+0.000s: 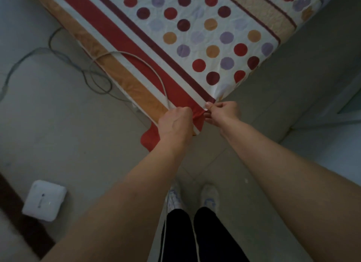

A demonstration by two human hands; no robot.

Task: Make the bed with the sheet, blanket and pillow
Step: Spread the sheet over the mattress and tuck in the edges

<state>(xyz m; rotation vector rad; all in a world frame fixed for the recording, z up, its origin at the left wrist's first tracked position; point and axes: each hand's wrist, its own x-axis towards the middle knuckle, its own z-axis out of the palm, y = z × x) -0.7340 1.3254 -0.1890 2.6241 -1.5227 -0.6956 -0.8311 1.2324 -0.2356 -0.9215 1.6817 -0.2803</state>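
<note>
So the sheet (195,37) is the white one with red, purple and orange dots plus red, maroon and orange stripes; it's spread flat over the bed (293,70) and its near corner points at the person; a red flap of it hangs down past that corner toward the floor (68,144). Both hands are on that corner; the left hand (175,123) has its grip clamped round a bunched bit of the red stripe, knuckles up; the right hand (222,113) is just beside it, its grip pinched on the edge between thumb and fingers; the two nearly touch. A white cable (154,71) curves over the red stripe down to the left hand; dark cables (93,80) loop on the floor left of the bed. A white box (44,200) sits on the floor lower left. Pale shoes (173,197) and black trousers (195,238) show at the bottom.
</note>
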